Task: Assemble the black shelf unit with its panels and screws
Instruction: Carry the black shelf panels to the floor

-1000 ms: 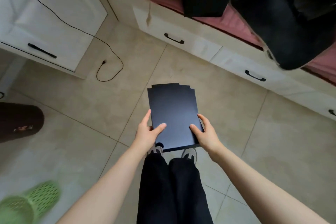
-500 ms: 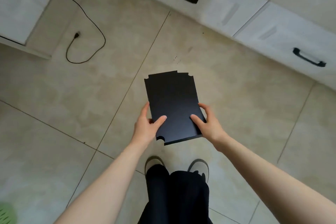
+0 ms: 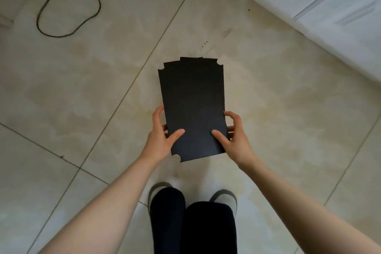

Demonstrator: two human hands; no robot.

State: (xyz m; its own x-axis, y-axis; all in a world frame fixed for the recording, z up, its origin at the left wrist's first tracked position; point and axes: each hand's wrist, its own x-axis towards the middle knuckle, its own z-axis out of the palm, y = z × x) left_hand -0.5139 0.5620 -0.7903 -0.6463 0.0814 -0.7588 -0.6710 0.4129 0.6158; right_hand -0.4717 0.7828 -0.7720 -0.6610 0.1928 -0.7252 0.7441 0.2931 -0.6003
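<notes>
A stack of flat black shelf panels with notched corners is held above the tiled floor, a second panel's edge peeking out at the far end. My left hand grips its near left edge, thumb on top and fingers underneath. My right hand grips the near right edge the same way. No screws are in sight.
Beige floor tiles lie all around. A black power cord with a plug curls at the upper left. White drawer fronts run along the upper right. My legs and grey shoes are directly below the panels.
The view has tilted down toward the floor, so the drawers, their handles and the items above have slid out of the top. Both hands keep the same grip on the panels.
</notes>
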